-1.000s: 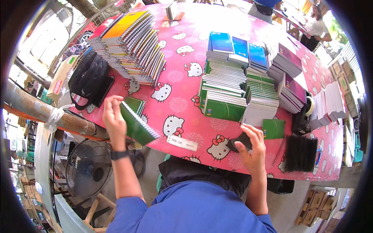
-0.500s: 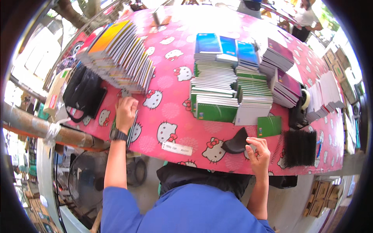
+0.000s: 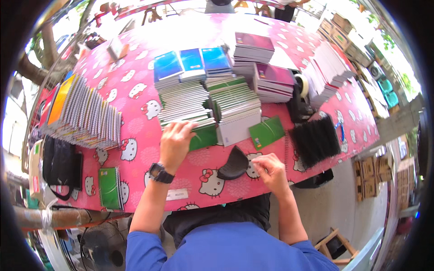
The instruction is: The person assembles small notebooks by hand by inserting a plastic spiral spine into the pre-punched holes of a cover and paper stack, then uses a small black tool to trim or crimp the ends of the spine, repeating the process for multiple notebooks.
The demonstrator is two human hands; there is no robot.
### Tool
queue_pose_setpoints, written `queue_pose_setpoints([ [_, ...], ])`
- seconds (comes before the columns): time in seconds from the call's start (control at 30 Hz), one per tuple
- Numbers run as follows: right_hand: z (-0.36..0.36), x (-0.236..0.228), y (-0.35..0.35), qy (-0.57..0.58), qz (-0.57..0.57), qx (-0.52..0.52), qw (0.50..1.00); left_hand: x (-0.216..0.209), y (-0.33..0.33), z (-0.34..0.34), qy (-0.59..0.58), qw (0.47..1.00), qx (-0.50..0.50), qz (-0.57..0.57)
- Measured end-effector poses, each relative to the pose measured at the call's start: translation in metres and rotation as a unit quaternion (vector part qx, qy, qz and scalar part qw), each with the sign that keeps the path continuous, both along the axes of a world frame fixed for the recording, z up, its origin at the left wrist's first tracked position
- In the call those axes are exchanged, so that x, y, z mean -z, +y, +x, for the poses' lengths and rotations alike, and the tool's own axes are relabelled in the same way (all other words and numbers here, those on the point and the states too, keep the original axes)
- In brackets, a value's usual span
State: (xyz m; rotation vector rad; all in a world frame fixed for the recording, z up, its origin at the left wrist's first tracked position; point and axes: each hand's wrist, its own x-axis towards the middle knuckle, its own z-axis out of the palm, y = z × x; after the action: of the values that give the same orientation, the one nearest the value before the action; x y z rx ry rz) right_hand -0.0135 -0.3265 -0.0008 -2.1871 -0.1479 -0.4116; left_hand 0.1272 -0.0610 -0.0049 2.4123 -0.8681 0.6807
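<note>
Near edge of the pink tabletop (image 3: 135, 174), left: green notebook (image 3: 108, 187), long axis near-far, pale bound edge on its right side. White paper strip (image 3: 176, 194) lies to its right, just near of the left wrist.

Right hand (image 3: 273, 173): fingers loosely bent, thumb close to the index finger. Can't tell if anything thin is pinched. Black curved piece (image 3: 234, 163) sits just left of it, apart from the fingers.

Left hand (image 3: 176, 143): palm down, fingers bent over the left end of the front green notebook (image 3: 204, 137). Looks like contact; can't tell if it's gripped. Key relation: that notebook runs left-right from the fingers, right end slightly farther, bound edge on the far side. Left hand is clearly nearer; right hand sits well to the right and nearer the table edge.

Loose green notebook (image 3: 266, 132): far of the right hand, slightly left, long axis left-right, right end farther. Black coils (image 3: 315, 140) right of it. Blue notebooks (image 3: 192, 61) farther back, beyond the green rows.
</note>
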Motion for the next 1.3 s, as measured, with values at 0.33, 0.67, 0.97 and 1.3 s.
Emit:
queue_pose_setpoints([
  [0.33, 0.030, 0.050, -0.088, 0.015, -0.146, 0.283, 0.948, -0.018, 0.012, -0.073, 0.177, 0.977, 0.033, -0.111],
  [0.67, 0.036, 0.011, -0.054, -0.012, -0.027, 0.216, 0.976, -0.001, 0.009, -0.086, 0.071, 0.994, 0.059, -0.066],
  [0.97, 0.014, -0.014, 0.044, 0.091, 0.074, -0.072, 0.991, -0.003, 0.012, -0.097, 0.092, 0.992, 0.074, -0.053],
  [1.3, 0.013, 0.012, 0.093, 0.000, 0.002, 0.017, 1.000, -0.002, 0.012, -0.100, 0.067, 0.995, 0.041, -0.056],
])
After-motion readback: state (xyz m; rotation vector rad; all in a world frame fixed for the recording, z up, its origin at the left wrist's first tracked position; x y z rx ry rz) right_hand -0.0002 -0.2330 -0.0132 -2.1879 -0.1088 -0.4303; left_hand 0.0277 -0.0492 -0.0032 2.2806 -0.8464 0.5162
